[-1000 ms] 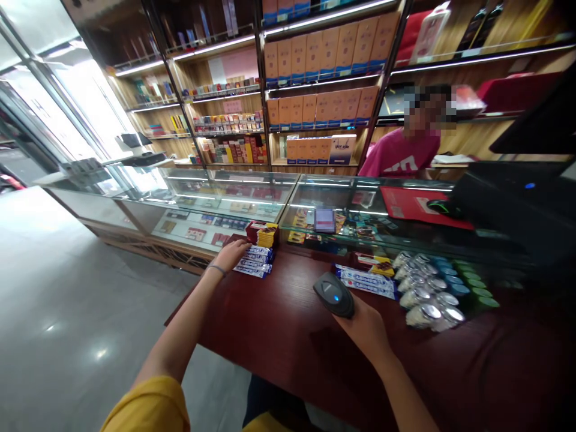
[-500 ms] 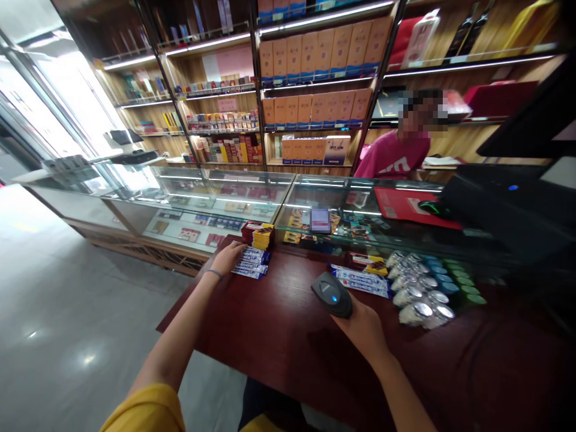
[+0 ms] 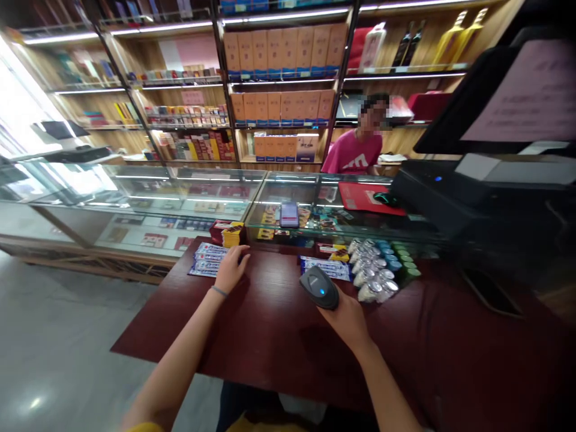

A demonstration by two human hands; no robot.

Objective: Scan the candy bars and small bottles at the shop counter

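My right hand (image 3: 348, 318) is closed round the handle of a dark barcode scanner (image 3: 318, 288), which shows a small blue light. Over the dark red table my left hand (image 3: 231, 269) has its fingers apart and holds nothing. It is just right of a row of blue-and-white packets (image 3: 207, 259), partly covering their ends. Behind those stand yellow-and-brown packs (image 3: 233, 234). Beyond the scanner lie more blue-and-white packets (image 3: 330, 268), with a brown-and-yellow pack (image 3: 333, 251) behind them. Silver-topped cans (image 3: 374, 273) stand to their right, beside blue and green ones (image 3: 406, 264).
A glass display case (image 3: 202, 192) runs behind the table (image 3: 265, 324), with a phone-like device (image 3: 289, 214) and a red mat (image 3: 360, 198) on top. Across it is a person in a pink shirt (image 3: 355, 150). A dark monitor (image 3: 508, 96) rises at right; a phone (image 3: 492, 292) lies below it.
My left hand has moved off the left packets toward the right, its fingers spreading. The view has turned right, bringing more of the monitor in. My right hand still holds the scanner.
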